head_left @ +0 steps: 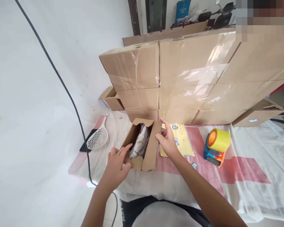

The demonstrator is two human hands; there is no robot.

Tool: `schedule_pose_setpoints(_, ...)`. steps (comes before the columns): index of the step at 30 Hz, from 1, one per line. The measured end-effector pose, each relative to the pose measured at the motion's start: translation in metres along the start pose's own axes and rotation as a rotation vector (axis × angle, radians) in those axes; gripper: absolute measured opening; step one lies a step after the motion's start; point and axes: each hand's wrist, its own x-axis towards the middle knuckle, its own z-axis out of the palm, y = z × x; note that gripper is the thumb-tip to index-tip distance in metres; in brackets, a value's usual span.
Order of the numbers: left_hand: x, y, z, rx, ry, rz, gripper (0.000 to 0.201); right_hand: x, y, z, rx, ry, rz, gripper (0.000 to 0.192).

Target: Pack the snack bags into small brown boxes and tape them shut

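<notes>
A small cardboard box [153, 145] stands on the cloth-covered table in front of me, its top flaps raised. Inside lies a pale wrapped packet [141, 143] with some print on it; its lower part is hidden by the box walls. My left hand [115, 167] holds the near left edge of the box, its index finger reaching over the rim and its thumb by the near corner. At the right side, my right hand [167, 138] pinches the edge of the long flap between thumb and fingers. Beside that hand is a yellow printed sheet [188, 145].
A tape dispenser [216, 146] with yellow tape sits to the right. At left lie a white slotted scoop [98, 137] and a dark flat object [82, 147], crossed by a black cable [68, 85]. Stacked taped cartons [186, 72] wall off the back. Open boxes [115, 101] flank them.
</notes>
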Motion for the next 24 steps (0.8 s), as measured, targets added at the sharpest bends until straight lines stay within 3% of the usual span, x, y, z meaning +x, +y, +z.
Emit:
schedule_pose_setpoints(4, -0.013, -0.006, 0.013, -0.142, 0.23, 0.075, 0.052, -0.01, -0.001, -0.002, -0.013, 0.04, -0.011, 0.079)
schedule_pose_setpoints(7, -0.013, -0.009, 0.02, -0.134, 0.307, 0.064, 0.052, -0.009, 0.004, -0.003, -0.096, 0.069, -0.045, 0.071)
schedule_pose_setpoints(10, -0.011, -0.018, 0.033, -0.187, 0.459, -0.241, 0.068, -0.007, 0.013, -0.005, -0.156, 0.075, -0.204, 0.062)
schedule_pose_setpoints(12, -0.012, -0.023, 0.042, -0.345, 0.489, -0.464, 0.081, -0.007, 0.022, -0.006, -0.23, 0.025, -0.322, 0.057)
schedule_pose_setpoints(14, -0.015, -0.025, 0.049, -0.506, 0.477, -0.529, 0.085, -0.006, 0.029, -0.005, -0.386, -0.089, -0.392, 0.049)
schedule_pose_setpoints(16, -0.017, -0.022, 0.048, -0.513, 0.495, -0.433, 0.082, -0.004, 0.035, -0.004, -0.569, -0.18, -0.409, 0.04)
schedule_pose_setpoints(19, -0.017, -0.013, 0.035, -0.314, 0.4, -0.104, 0.062, 0.004, 0.037, -0.001, -0.711, -0.171, -0.366, 0.029)
schedule_pose_setpoints(22, -0.012, 0.0, 0.023, -0.091, 0.238, 0.199, 0.049, 0.009, 0.039, 0.003, -0.634, -0.191, -0.277, 0.043)
schedule_pose_setpoints(24, -0.01, 0.013, 0.021, 0.059, 0.246, 0.235, 0.055, 0.009, 0.042, 0.003, -0.517, -0.227, -0.242, 0.06)
